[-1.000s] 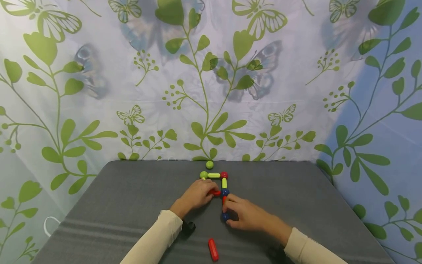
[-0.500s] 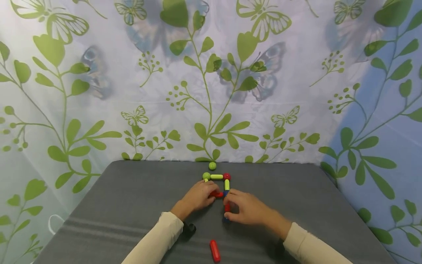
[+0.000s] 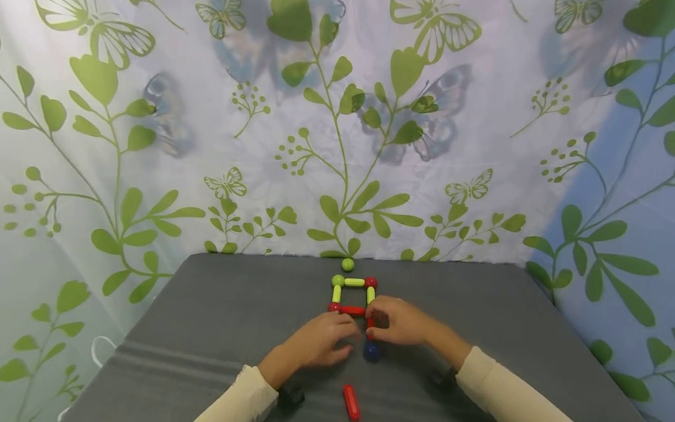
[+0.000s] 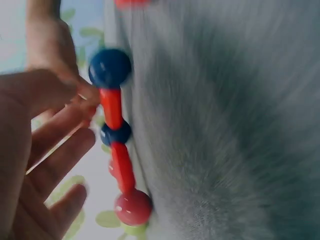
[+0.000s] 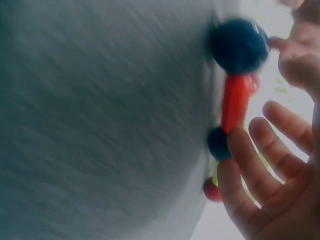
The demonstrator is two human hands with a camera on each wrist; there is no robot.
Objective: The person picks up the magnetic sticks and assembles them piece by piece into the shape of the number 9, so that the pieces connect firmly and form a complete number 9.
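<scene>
A square of toy building rods and balls lies on the table: a green ball (image 3: 338, 281), a red ball (image 3: 371, 282), yellow-green rods (image 3: 354, 282), a second red ball (image 3: 334, 306) and a red rod (image 3: 352, 310) along its near side. From its near right corner, a blue ball (image 5: 218, 142), another red rod (image 5: 235, 102) runs to a large blue ball (image 3: 371, 351). My right hand (image 3: 403, 322) is beside that rod, fingertips overlapping the corner ball in the right wrist view. My left hand (image 3: 321, 343), fingers loosely spread, is just in front of the square, holding nothing.
A loose red rod (image 3: 351, 402) lies near the front of the grey table (image 3: 253, 305). A loose green ball (image 3: 347, 265) sits behind the square at the back edge. A leaf-patterned curtain (image 3: 316, 146) hangs behind the table.
My left hand has let go of the crosswise red rod and drawn back toward me, uncovering the square's left side. My right hand stays around the near right corner.
</scene>
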